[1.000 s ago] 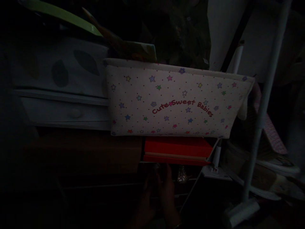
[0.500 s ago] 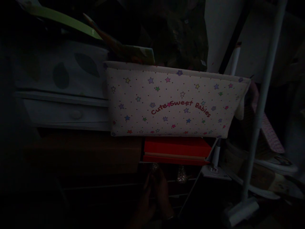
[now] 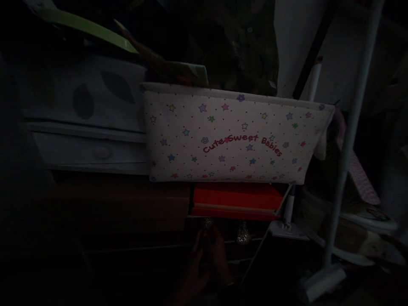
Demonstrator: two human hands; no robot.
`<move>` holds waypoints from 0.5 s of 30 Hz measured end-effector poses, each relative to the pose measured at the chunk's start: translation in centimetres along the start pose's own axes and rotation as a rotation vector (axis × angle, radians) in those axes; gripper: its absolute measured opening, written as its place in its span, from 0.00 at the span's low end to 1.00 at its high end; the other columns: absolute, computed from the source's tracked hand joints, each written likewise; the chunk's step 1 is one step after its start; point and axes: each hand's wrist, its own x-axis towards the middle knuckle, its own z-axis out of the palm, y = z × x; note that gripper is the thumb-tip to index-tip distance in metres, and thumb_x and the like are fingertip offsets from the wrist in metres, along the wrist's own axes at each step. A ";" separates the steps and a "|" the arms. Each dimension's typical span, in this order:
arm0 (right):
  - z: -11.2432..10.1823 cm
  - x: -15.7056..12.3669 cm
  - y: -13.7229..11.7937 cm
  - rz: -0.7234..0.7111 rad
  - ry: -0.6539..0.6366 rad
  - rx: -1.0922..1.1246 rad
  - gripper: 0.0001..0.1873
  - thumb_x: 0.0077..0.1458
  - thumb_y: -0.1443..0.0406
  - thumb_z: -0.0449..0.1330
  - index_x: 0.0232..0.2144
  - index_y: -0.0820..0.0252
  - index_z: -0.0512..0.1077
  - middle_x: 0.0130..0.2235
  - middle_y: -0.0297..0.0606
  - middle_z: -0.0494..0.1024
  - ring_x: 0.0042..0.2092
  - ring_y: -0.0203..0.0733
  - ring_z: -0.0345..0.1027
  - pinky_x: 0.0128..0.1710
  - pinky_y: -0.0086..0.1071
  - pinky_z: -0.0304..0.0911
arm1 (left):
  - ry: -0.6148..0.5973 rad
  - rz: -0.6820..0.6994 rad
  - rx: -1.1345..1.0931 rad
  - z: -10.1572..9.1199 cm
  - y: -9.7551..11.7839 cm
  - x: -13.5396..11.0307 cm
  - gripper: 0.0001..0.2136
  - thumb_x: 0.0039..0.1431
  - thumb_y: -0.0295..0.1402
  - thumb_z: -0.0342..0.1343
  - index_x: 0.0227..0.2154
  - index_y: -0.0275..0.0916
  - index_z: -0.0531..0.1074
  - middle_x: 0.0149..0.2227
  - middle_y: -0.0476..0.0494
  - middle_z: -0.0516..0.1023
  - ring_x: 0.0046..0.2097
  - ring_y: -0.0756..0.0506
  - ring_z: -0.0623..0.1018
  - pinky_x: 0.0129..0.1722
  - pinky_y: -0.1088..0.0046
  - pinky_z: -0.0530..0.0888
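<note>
Our two hands are low in the dark, pressed close together below the shelf. Our left hand [image 3: 195,272] and our right hand [image 3: 219,259] reach upward side by side, their fingers nearly touching, and they seem to close around something small and dark between them; the light is too poor for us to tell what it is, or whether either hand actually grips it.

Just above our fingertips hang two small glittery objects: one glittery piece [image 3: 207,222] sits right over our hands, almost touching the fingers, and the second glittery piece [image 3: 243,233] lies a little to the right of our right hand. We cannot say whether the fingers reach the nearer one.

Directly above those rests a red box [image 3: 237,199], lying flat on the edge of the shelf. On top of it stands a cream fabric bin [image 3: 236,136] printed with coloured stars and red lettering, wide and upright, with dark items poking out of its open top.

Up and to the left of our hands we see a pale drawer unit [image 3: 89,148] with a round knob, and beneath it a brown cardboard box [image 3: 121,204]. Far above on the left lies a green board [image 3: 86,27], tilted. To the right of our hands a white pole [image 3: 347,148] slants upward from a white foot on the floor.
</note>
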 end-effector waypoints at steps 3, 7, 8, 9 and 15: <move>0.2 -0.3 -0.6 -0.021 -0.013 -0.050 0.21 0.53 0.63 0.54 0.50 0.59 0.67 0.50 0.44 0.77 0.49 0.45 0.72 0.50 0.39 0.65 | -0.001 0.003 0.017 0.0 0.0 -0.1 0.36 0.47 0.20 0.46 0.63 0.28 0.49 0.70 0.33 0.36 0.69 0.42 0.44 0.67 0.60 0.49; -1.2 -0.5 -2.0 -0.064 0.067 -0.257 0.18 0.53 0.61 0.52 0.45 0.60 0.72 0.48 0.47 0.77 0.49 0.48 0.71 0.52 0.42 0.63 | -0.013 -0.008 0.076 -0.4 0.4 -0.2 0.37 0.47 0.19 0.45 0.64 0.28 0.47 0.69 0.32 0.35 0.69 0.42 0.43 0.66 0.59 0.49; -2.2 -0.4 -2.1 -0.077 0.155 -0.314 0.19 0.53 0.60 0.52 0.44 0.62 0.73 0.47 0.49 0.77 0.49 0.50 0.71 0.52 0.44 0.62 | -0.012 -0.021 0.105 -0.5 0.5 -0.2 0.37 0.47 0.19 0.45 0.64 0.28 0.46 0.69 0.32 0.35 0.69 0.42 0.42 0.66 0.59 0.49; -3.4 -0.2 -2.0 -0.080 0.278 -0.361 0.21 0.52 0.58 0.52 0.43 0.63 0.73 0.47 0.51 0.77 0.49 0.52 0.70 0.53 0.45 0.61 | -0.009 -0.035 0.141 -0.7 0.5 -0.3 0.37 0.47 0.19 0.46 0.64 0.28 0.46 0.69 0.31 0.35 0.69 0.41 0.42 0.66 0.58 0.49; -12.2 1.1 0.6 0.119 0.812 -0.412 0.34 0.45 0.45 0.55 0.44 0.66 0.71 0.38 0.56 0.78 0.42 0.57 0.72 0.39 0.46 0.66 | 0.045 -0.065 0.293 -1.5 0.2 -0.1 0.32 0.53 0.24 0.46 0.63 0.31 0.49 0.69 0.30 0.40 0.68 0.39 0.48 0.65 0.55 0.53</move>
